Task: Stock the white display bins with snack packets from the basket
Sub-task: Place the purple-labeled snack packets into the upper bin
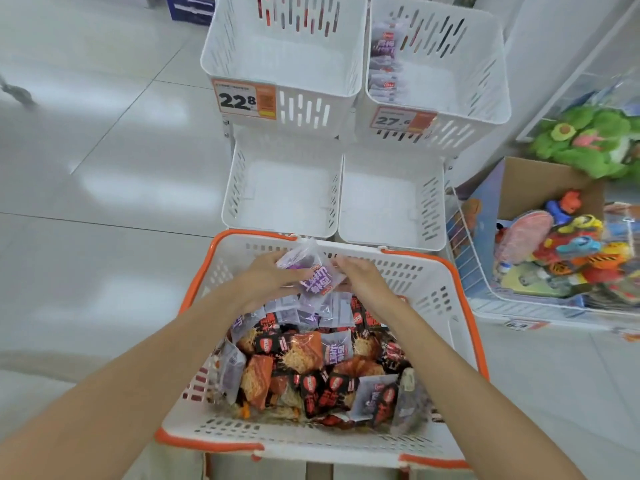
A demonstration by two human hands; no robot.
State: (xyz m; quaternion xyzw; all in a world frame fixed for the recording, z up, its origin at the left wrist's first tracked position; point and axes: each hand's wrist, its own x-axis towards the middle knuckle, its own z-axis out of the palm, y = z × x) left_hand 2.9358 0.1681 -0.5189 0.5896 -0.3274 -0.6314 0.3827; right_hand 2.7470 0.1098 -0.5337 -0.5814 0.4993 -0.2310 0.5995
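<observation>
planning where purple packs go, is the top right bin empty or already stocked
Partly stocked. The top right bin holds purple packets stacked along its left wall; the rest looks bare.

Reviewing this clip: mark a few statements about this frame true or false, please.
The left hand grips purple packets above the basket. True.
Both lower bins are full. False: the lower left bin and lower right bin look empty.
The upper right bin holds a row of packets. True.
The basket holds only purple packets. False: black-and-orange packets lie in it too.
The 22.8 tag hangs on the upper right bin. False: it is on the upper left bin.
</observation>
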